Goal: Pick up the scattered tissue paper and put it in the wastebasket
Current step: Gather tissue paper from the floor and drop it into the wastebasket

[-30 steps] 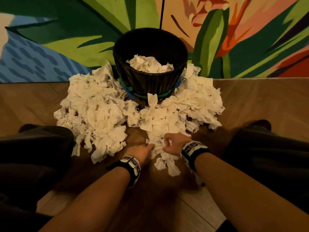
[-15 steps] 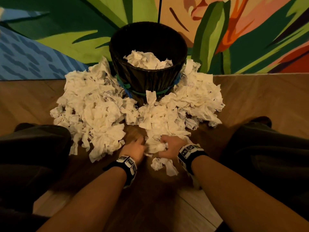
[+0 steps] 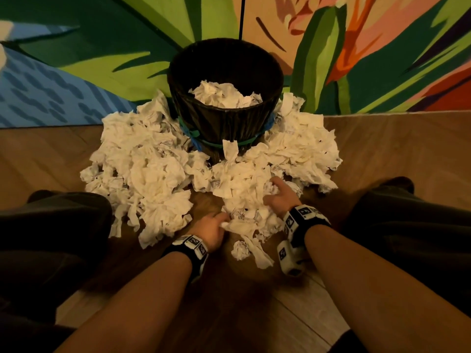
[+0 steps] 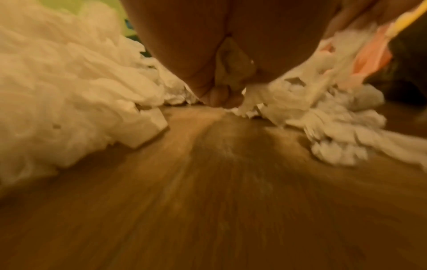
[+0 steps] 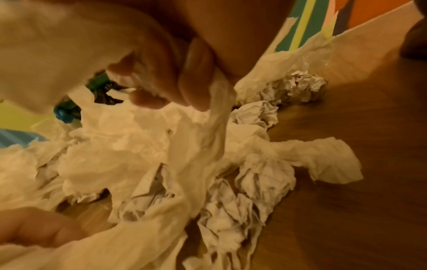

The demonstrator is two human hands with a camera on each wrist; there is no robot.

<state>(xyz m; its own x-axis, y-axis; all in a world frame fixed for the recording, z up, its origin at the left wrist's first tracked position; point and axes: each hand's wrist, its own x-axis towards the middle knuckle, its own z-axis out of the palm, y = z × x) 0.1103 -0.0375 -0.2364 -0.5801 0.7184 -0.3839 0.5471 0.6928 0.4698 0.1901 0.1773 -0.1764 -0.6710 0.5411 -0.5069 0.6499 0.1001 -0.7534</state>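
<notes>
Painted leaf-pattern wall panels (image 3: 89, 72) stand behind a wooden floor (image 3: 395, 149). Dark trouser legs (image 3: 51, 238) frame the work area on both sides.

1. Wastebasket (image 3: 225, 123): dark, ribbed, upright against the wall, with a green band (image 3: 193, 135) near its base. Crumpled tissue lies inside, below the rim.
2. Tissue paper (image 3: 153, 169): heaped on the floor around the front and both sides of the wastebasket, touching its wall. A few loose wads (image 3: 240, 249) lie nearest the person.
3. Right hand (image 3: 281, 197): set into the near edge of the heap; its grip is closed on a twisted strip of tissue (image 5: 208, 127) pinched between thumb and fingers.
4. Left hand (image 3: 211, 229): low at the floor, fingers curled around a wad at the heap's near edge.
5. Both wrists carry black-and-white marker bands (image 3: 304, 217).
</notes>
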